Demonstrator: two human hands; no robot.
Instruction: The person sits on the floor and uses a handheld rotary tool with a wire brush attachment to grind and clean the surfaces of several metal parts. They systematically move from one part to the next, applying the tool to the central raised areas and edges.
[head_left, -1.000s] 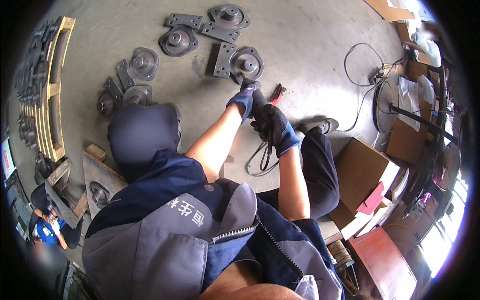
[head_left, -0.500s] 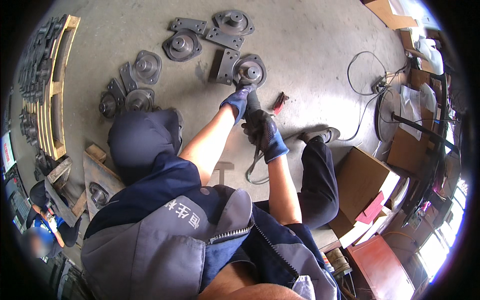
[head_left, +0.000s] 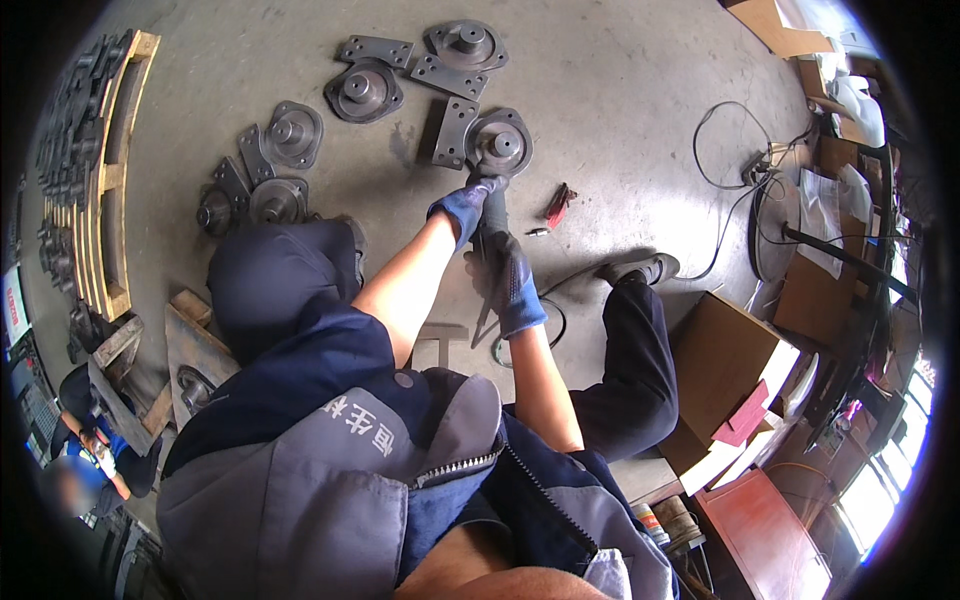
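Observation:
Both my hands wear blue-and-dark gloves and grip a dark, long-bodied corded grinder. My left hand closes round its front end, and my right hand wraps the rear of the body. The grinder's head meets the near edge of a grey metal flange with a raised round hub; my left hand partly hides the contact. Against the flange's left side lies a plate with holes. A small red tool lies on the floor to the right of the grinder.
More flanges with drilled plates lie ahead and to the left. A wooden pallet stacked with metal parts stands far left. Black cable loops across the floor at right, near a cardboard box. Another person is at lower left.
My right hand and the grinder's rear have swung left, so the body points more straight ahead. My left hand has shifted slightly left. More of the small red tool shows.

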